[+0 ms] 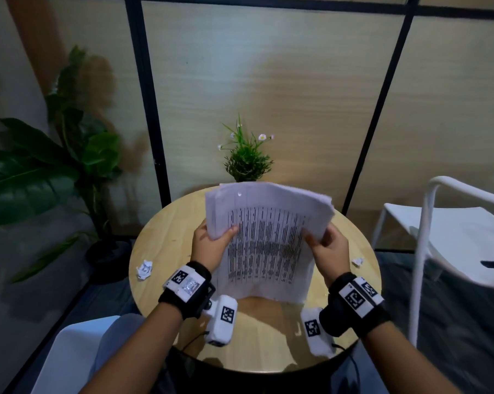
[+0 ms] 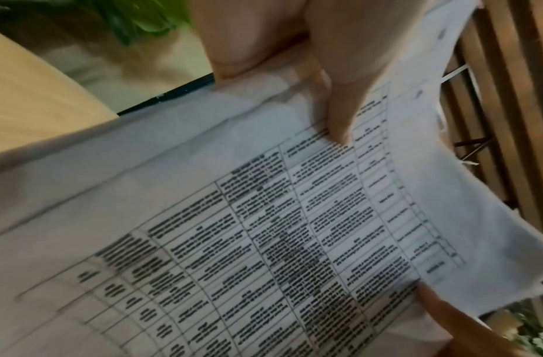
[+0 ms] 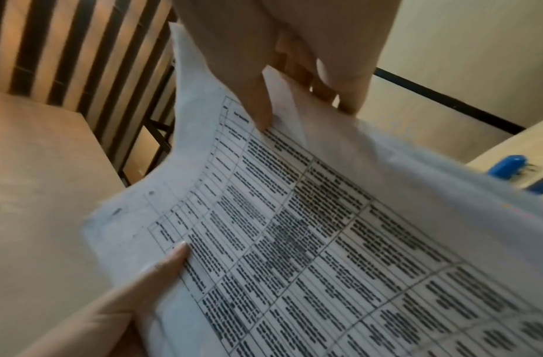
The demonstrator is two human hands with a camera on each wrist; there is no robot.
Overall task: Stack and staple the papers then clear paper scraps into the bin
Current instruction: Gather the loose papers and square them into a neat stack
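both forearms reach up from the bottom of the head view, wrists bent slightly inward, and meet a stack of papers (image 1: 264,237) held at centre frame above the round wooden table (image 1: 166,243). the left hand (image 1: 210,245) clasps the stack's left edge: its thumb lies across the printed front and the fingers are hidden behind the sheets. the right hand (image 1: 329,250) clasps the right edge the same way, thumb on the front, fingers curled behind. the two hands sit apart, one on each side, at about the same height in the frame

the stack stands nearly upright, its lower edge down at or just above the tabletop; whether it touches cannot be told. the upper part of the sheets bows away toward the top of the frame and fans a little at the top edges. the front page carries a printed table, too blurred to read

in the left wrist view the thumb presses onto the printed grid near upper centre, the other hand's thumb coming in at lower right. in the right wrist view a blue stapler (image 3: 520,174) shows on the table at the right edge, beyond the papers

a crumpled paper scrap (image 1: 145,269) lies on the table at left, a smaller scrap (image 1: 357,261) at right. a small potted plant (image 1: 247,157) stands at the table's far edge
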